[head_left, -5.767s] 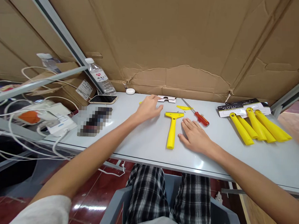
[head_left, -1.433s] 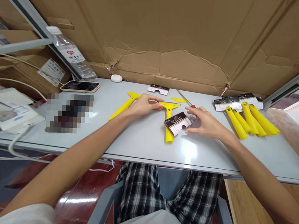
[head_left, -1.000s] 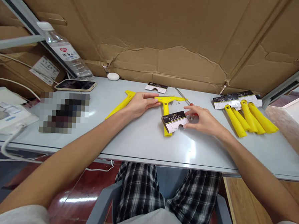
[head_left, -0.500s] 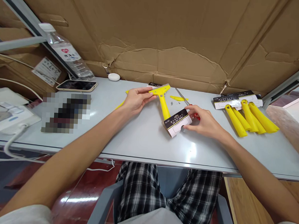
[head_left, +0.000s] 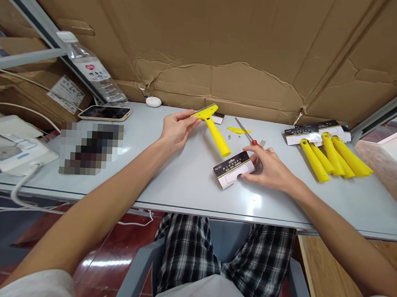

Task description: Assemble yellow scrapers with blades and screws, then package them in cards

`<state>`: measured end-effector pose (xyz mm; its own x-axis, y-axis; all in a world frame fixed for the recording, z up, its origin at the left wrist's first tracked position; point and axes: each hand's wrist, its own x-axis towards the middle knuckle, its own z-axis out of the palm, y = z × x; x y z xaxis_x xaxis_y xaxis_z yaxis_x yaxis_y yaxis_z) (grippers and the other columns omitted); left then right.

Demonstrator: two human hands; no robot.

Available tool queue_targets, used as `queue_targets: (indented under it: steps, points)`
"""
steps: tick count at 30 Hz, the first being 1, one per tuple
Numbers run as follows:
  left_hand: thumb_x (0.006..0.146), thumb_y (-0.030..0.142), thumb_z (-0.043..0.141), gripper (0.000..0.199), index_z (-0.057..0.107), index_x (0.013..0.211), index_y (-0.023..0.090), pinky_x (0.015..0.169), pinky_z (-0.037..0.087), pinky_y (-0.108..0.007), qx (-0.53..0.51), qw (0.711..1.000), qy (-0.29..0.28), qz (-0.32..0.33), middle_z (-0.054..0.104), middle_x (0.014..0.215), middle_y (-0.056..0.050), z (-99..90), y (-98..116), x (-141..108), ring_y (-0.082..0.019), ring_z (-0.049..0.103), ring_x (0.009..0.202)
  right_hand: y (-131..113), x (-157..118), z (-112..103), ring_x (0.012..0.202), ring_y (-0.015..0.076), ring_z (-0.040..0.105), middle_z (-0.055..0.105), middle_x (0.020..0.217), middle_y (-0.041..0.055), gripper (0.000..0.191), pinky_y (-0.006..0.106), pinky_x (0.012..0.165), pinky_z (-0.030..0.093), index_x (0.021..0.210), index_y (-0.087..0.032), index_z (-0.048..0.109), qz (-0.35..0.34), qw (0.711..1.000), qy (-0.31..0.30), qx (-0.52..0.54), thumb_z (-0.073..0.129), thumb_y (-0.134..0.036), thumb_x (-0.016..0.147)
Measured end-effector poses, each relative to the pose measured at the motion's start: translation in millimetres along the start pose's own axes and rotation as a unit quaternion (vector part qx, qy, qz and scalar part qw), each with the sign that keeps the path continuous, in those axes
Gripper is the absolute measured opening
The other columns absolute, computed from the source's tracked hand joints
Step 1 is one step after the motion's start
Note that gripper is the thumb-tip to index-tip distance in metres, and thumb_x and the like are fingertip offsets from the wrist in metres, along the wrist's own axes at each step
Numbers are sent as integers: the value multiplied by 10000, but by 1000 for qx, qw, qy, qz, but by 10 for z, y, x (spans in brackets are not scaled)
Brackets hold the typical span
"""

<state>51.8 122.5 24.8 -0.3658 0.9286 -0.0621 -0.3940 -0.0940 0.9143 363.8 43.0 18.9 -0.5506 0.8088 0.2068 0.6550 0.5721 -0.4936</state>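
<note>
Yellow scraper (head_left: 215,134) is hanging above the pale table (head_left: 183,187), with the left hand (head_left: 176,129) pinching the left end of its head between thumb and fingers. The right hand (head_left: 270,168) is grasping a black-and-white card (head_left: 233,169) by its right end, close to the cut-out notch, so both of the 2 hands are gripping something. For a good hold, I am judging, the left fingertips should be pressing only on the plastic and not on the metal edge (which may well be sharp), the grip should be light but sure enough that the scraper is not twisting, and the right thumb and fingers should be pinching the card flat without creasing it. The handle should be passing clear of the small dark pieces (head_left: 229,136) lying near the yellow strip (head_left: 239,130) and the screwdriver (head_left: 247,134). As for its looks, the scraper is showing a bright, even yellow and a T shape: a broad head is carrying a thin grey metal edge along its far side, a small dark slot is sitting where head and handle are meeting, and the handle is slanting down to the right, its free end pointing toward the card.
</note>
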Motion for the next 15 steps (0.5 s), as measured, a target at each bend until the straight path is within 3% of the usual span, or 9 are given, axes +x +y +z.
queue_targets:
  steps: [6, 15]
  points:
    - [863, -78, 746, 212, 764, 970, 105, 1074, 652, -369, 30, 999, -25, -10, 803, 1067, -123, -2, -56, -11, -182, 807, 995, 13, -8, 82, 952, 265, 702, 760, 1026, 37, 647, 474, 1029, 425, 1424, -251, 587, -15, 999, 40, 8, 826, -455, 859]
    - [850, -73, 769, 201, 784, 984, 75, 1096, 650, -380, 64, 993, -79, -56, 800, 1067, -164, 41, -129, -141, -231, 815, 1044, 76, 7, 172, 829, 258, 679, 736, 910, 32, 590, 425, 933, 454, 1355, -251, 641, -7, 996, 86, -16, 857, -518, 875]
